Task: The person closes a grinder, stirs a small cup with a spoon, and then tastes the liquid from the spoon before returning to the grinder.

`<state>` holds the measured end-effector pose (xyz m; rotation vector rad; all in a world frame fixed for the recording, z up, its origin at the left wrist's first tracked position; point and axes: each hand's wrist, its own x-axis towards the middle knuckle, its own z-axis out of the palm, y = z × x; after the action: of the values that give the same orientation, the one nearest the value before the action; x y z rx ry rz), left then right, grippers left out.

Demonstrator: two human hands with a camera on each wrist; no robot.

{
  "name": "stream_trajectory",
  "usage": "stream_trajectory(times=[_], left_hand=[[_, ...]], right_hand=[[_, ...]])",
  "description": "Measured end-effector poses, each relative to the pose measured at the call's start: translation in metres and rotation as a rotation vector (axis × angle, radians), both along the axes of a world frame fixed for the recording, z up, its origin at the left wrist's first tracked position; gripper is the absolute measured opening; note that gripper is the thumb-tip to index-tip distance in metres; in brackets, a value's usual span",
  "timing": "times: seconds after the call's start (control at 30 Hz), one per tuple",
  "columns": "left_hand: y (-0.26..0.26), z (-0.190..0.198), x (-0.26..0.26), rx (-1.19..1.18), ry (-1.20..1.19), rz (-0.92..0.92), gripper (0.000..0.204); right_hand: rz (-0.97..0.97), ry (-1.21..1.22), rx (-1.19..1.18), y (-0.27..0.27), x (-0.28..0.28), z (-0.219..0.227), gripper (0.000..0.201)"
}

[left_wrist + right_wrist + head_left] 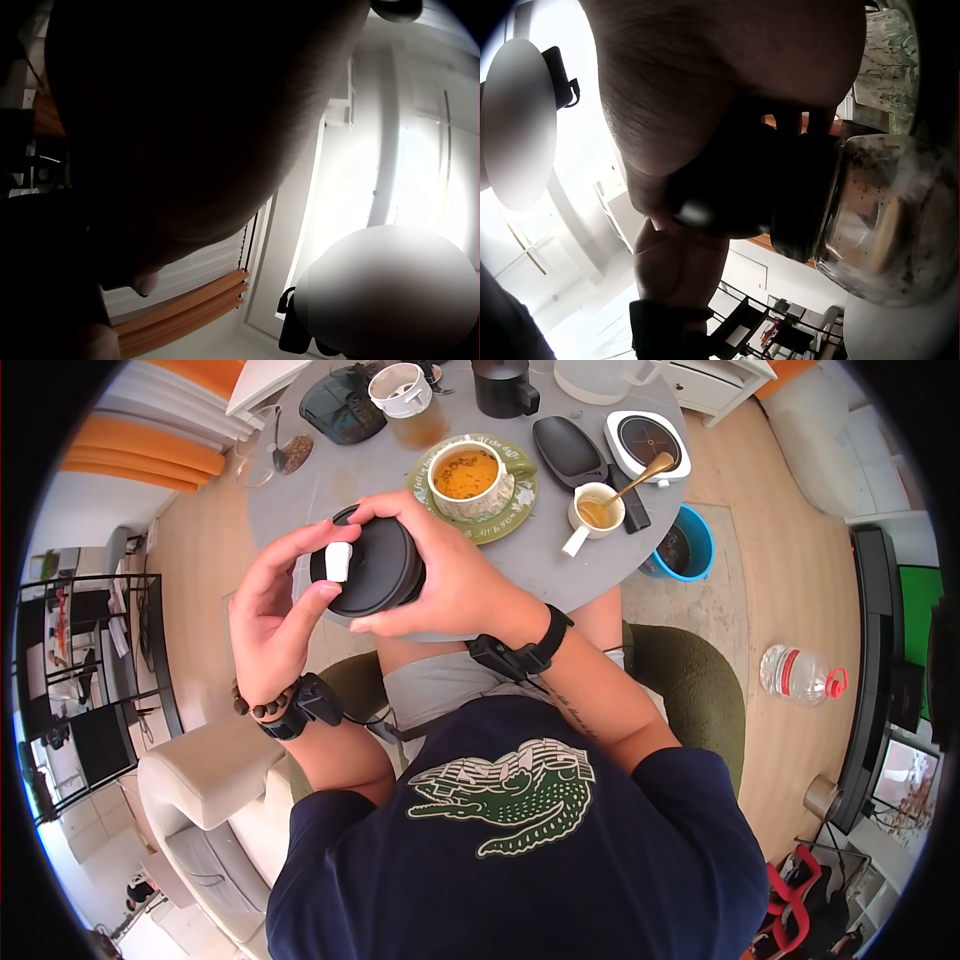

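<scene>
In the head view, my right hand (455, 575) grips a round black-topped device (378, 565) over the table's near edge. My left hand (275, 600) pinches a small white piece (339, 561) at the device's left side between thumb and fingers. The right wrist view shows the black body (735, 180) in shadow, joined to a clear glass jar (892, 225) with dark specks on its wall. A dark, close hand fills much of the left wrist view, and what it holds is hidden there.
On the grey table (540, 575) stand a tea cup (467, 475) on a green saucer (512, 520), a small spouted cup (596, 510) with a spoon, a white scale (620, 435) and a black mug (500, 388). A blue bucket (705, 545) stands right of the table.
</scene>
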<state>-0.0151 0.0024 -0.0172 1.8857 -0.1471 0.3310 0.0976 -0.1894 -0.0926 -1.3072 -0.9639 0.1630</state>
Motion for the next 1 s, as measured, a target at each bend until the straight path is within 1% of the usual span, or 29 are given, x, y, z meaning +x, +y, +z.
stream_trajectory(times=[0.1,0.17,0.2,0.27,0.4,0.47,0.53,0.7,0.87,1.0], left_hand=[[0.001,0.0,0.004,0.068,-0.034,0.004,0.055],[-0.003,-0.003,0.01,0.105,-0.08,0.068,0.059],[-0.006,-0.005,0.012,0.106,-0.082,0.071,0.059],[-0.013,-0.007,0.017,0.151,-0.129,0.149,0.062],[-0.037,0.002,0.024,0.21,-0.131,0.262,0.056],[-0.041,0.001,0.03,0.243,-0.152,0.28,0.054],[-0.049,0.002,0.037,0.273,-0.196,0.373,0.053],[-0.057,0.007,0.045,0.29,-0.208,0.379,0.052],[-0.06,0.01,0.048,0.322,-0.187,0.421,0.053],[-0.059,0.017,0.046,0.38,-0.16,0.403,0.054]], right_hand=[[-0.015,-0.013,0.006,0.001,-0.001,0.0,0.093],[-0.011,-0.015,0.001,0.001,0.0,0.0,0.093],[-0.008,-0.018,0.002,0.0,0.0,0.001,0.093],[-0.008,-0.006,-0.026,-0.001,0.0,0.002,0.093],[-0.004,0.009,-0.019,-0.001,-0.001,0.002,0.092],[-0.015,0.004,-0.009,0.0,-0.001,0.001,0.091],[0.003,0.028,-0.014,0.001,-0.001,0.0,0.09],[0.025,0.053,-0.035,-0.001,0.0,0.003,0.089],[-0.011,0.023,-0.026,0.0,0.0,0.003,0.088],[-0.014,0.027,-0.01,-0.001,-0.001,0.006,0.087]])
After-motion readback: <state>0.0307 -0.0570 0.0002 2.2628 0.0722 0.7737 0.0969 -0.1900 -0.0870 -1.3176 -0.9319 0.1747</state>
